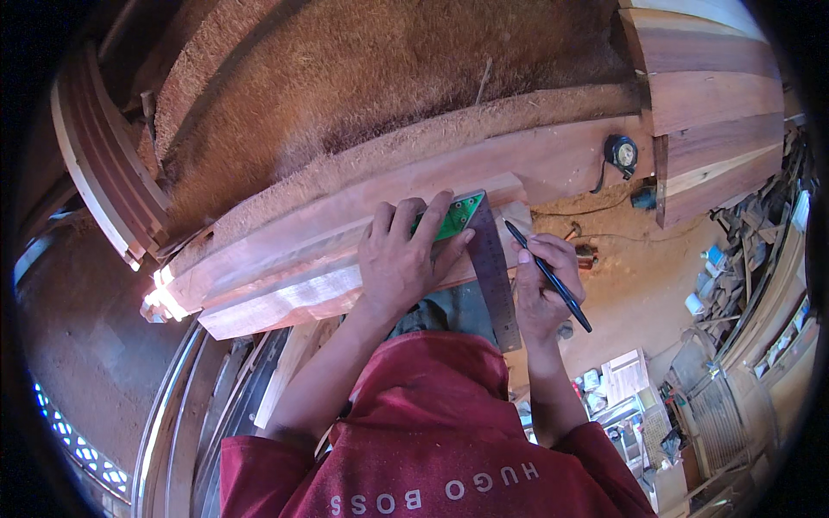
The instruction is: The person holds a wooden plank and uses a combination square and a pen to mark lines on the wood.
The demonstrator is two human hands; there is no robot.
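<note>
My left hand [401,250] grips the green handle of a try square [490,259] with its fingers bent over it. The handle lies against a pale reddish wooden board [285,298], and the metal blade reaches across the board and past its near edge toward me. Between the fingers of my right hand [546,281] is a black pen [553,281], its tip up by the board's right end, a little right of the blade. Whether the tip touches the wood I cannot tell.
A tape measure [621,154] rests on the long plank behind the board. Heaped sawdust [389,78] covers the area beyond. Stacked planks [712,104] stand at the far right, curved-looking timber [104,164] at the left. Scrap wood [751,250] and a cluttered shelf [635,406] are on the right.
</note>
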